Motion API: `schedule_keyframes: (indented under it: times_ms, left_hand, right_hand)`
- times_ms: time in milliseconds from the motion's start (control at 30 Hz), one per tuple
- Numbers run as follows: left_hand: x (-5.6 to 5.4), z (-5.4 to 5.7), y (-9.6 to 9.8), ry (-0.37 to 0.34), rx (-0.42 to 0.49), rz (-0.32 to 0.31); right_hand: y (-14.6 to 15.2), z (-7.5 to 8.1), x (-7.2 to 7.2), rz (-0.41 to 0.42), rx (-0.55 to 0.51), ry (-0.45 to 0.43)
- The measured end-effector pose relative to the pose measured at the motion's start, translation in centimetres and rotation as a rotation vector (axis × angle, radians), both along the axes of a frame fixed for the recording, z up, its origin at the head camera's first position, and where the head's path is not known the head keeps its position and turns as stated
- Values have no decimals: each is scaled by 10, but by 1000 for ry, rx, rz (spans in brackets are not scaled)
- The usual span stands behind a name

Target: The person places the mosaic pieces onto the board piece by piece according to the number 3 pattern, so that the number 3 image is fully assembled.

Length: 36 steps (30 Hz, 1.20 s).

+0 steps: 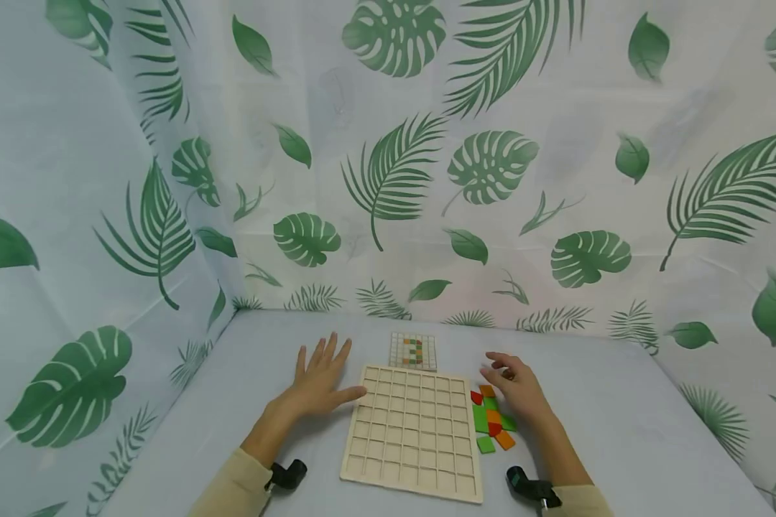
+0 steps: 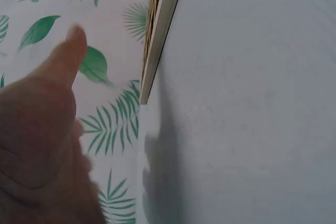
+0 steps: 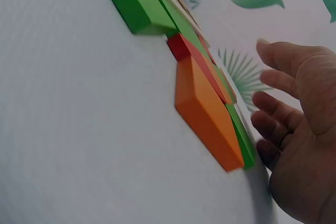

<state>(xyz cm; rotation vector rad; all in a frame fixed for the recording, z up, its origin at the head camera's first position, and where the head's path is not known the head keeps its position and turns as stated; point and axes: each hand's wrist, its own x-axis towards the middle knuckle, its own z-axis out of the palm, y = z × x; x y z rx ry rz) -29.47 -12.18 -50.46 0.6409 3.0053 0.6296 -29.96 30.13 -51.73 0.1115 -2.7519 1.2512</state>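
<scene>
A pale wooden grid board [image 1: 414, 431] lies in the middle of the table. My left hand [image 1: 320, 384] is spread with straight fingers at its upper left, the thumb at the board's edge; in the left wrist view the hand [image 2: 42, 129] holds nothing. To the board's right lies a cluster of coloured blocks: green [image 1: 481, 418], red [image 1: 476, 397] and orange [image 1: 505, 439]. Just above and right of them is my right hand [image 1: 517, 388], fingers loosely bent. In the right wrist view an orange block [image 3: 210, 119] lies near the hand [image 3: 304, 108], with no block between the fingers.
A small pattern card [image 1: 413, 351] with a grid and coloured squares lies beyond the board's far edge. White cloth with green leaf prints [image 1: 394, 172] hangs behind and at the sides of the table. A black wrist camera [image 1: 289, 474] sits on each forearm.
</scene>
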Motion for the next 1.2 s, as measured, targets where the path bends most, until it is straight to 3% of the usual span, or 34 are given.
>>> schedule_keyframes:
  times_ms: [167,267,400,667,933,1200]
  left_hand:
    - [8,0,-8,-205,36,-121]
    - [9,2,-10,-257,49,-143]
    - [9,4,-13,-275,39,-151]
    - [13,6,-16,-297,-2,-187]
    - [23,11,-11,-355,-68,-224]
    - [28,6,-9,-356,-131,-219]
  right_hand:
    - [12,1,0,41,2,-70]
    - [15,6,0,101,38,-88]
    - [15,12,-1,139,88,-95]
    - [15,12,-5,124,125,-116]
    - [17,7,-6,142,54,-128]
    - [13,6,-1,107,-20,-93]
